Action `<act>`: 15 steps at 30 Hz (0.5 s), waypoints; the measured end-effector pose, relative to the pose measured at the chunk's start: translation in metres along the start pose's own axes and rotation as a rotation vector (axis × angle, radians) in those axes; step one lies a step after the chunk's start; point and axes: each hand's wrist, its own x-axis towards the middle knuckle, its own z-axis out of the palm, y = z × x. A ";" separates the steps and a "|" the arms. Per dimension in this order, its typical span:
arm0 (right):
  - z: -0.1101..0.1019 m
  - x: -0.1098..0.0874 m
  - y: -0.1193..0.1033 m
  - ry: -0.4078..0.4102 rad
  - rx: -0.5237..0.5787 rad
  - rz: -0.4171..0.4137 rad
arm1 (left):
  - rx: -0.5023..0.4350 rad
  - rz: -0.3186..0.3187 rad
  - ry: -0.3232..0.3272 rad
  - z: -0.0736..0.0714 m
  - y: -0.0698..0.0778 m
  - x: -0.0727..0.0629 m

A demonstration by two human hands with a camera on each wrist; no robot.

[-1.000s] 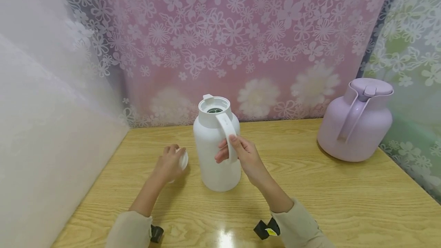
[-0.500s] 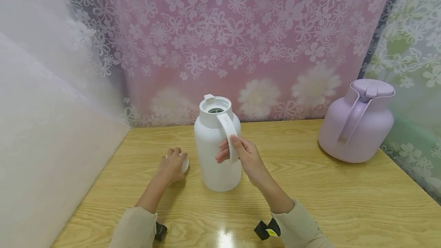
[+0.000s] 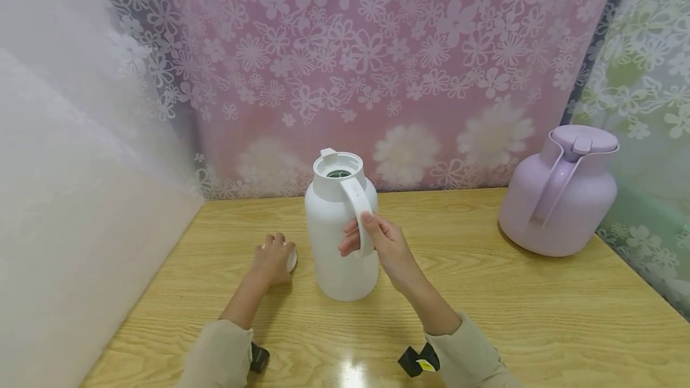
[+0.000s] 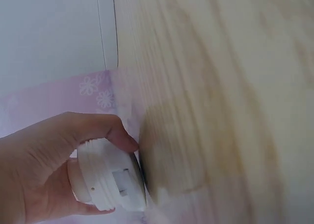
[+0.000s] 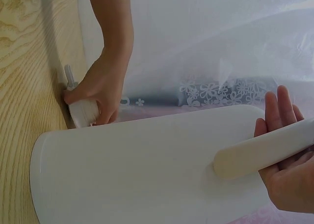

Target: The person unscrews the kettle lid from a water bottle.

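Observation:
A white thermos jug [image 3: 342,238] stands upright on the table with its mouth uncovered, the dark inner neck showing. My right hand [image 3: 390,250] holds its handle [image 3: 356,202] from the right, fingers passing behind the grip. To the left of the jug, my left hand [image 3: 273,261] grips a round white lid [image 4: 115,175] from above. Thumb and fingers sit around the lid's ridged side in the left wrist view, with its face right at the table surface. In the head view the hand hides most of the lid.
A lilac thermos jug [image 3: 557,196] with its lid on stands at the right back of the wood-grain table [image 3: 458,292]. Floral cloth [image 3: 377,64] hangs behind, and a white sheet [image 3: 97,184] rises along the left edge.
My left hand has shifted slightly right with the lid and settled low, the lid now less visible from above. My right hand and the white jug stay in place.

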 end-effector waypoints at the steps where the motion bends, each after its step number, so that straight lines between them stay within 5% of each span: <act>1: 0.000 0.000 0.000 0.000 0.000 0.000 | 0.000 -0.006 -0.010 -0.002 0.002 0.000; 8: 0.000 0.000 0.002 0.001 0.002 -0.003 | 0.040 -0.050 -0.073 -0.007 0.013 0.001; 15: -0.001 0.001 0.003 -0.001 0.000 -0.010 | 0.031 -0.033 -0.024 0.003 0.008 0.006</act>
